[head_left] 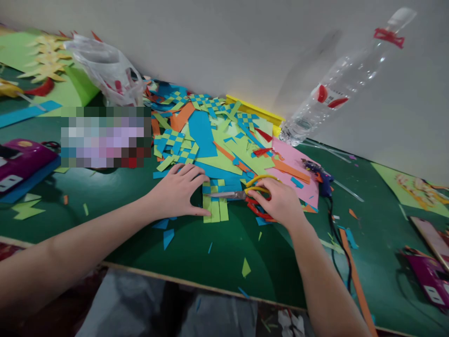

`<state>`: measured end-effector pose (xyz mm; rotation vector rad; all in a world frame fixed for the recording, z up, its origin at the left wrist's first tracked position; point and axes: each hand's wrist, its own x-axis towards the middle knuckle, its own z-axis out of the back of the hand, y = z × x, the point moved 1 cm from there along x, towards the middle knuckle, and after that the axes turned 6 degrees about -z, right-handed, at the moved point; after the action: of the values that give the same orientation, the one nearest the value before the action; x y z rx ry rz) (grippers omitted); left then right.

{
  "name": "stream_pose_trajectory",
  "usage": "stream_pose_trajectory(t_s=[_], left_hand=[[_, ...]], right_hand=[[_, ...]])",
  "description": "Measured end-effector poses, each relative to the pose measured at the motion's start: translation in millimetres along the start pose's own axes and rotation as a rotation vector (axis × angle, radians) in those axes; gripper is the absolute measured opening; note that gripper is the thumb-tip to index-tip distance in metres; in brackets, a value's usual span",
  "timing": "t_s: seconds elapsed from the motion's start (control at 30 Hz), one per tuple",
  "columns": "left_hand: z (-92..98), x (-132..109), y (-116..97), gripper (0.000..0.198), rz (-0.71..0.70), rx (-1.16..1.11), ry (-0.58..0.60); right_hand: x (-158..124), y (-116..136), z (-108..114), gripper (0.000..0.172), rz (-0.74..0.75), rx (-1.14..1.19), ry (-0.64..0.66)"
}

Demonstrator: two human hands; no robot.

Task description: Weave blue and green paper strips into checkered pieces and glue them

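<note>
Surface and room: near edge first, grey cloth [115, 304] below a pale table rim; then a dark green tabletop [217, 257], glossy, littered with offcuts; a plain grey wall [210, 47] behind.

Surroundings, near to far: one light green scrap [246, 268] and one blue scrap [169, 238] on the bare stretch before me. To the right, a long orange strip [357, 281], a purple device [428, 276] with a phone [430, 238] just beside it, and a dark blue tool [326, 184] with a black cord. To the left, a second purple device [28, 161], beside a pixelated patch whose contents cannot be made out. Directly beyond my hands, a crowded heap of cut paper, including a blue sheet [201, 133] and checkered pieces [171, 140]; a pink sheet [301, 168] beside it. Farther back, a white plastic bag [108, 70] and a clear bottle [329, 93], red-labelled.

Work in hand: one woven paper piece [215, 213], on the table between my hands; light green strips run loose toward me, the far part interlaced with blue. My left hand [178, 192] is spread wide, thumb at the piece's left edge. My right hand [280, 199] grips scissors [229, 194], yellow and red handled, blades across the piece.
</note>
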<state>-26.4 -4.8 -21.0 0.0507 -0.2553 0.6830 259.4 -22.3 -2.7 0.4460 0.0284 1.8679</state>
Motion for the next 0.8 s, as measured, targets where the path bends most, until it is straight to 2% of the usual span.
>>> stream_pose_trajectory(t_s=[0.8], left_hand=[[-0.9, -0.3, 1.1, 0.080, 0.000, -0.020, -0.007]], right_hand=[[0.0, -1.3, 8.9, 0.030, 0.003, 0.038, 0.194]])
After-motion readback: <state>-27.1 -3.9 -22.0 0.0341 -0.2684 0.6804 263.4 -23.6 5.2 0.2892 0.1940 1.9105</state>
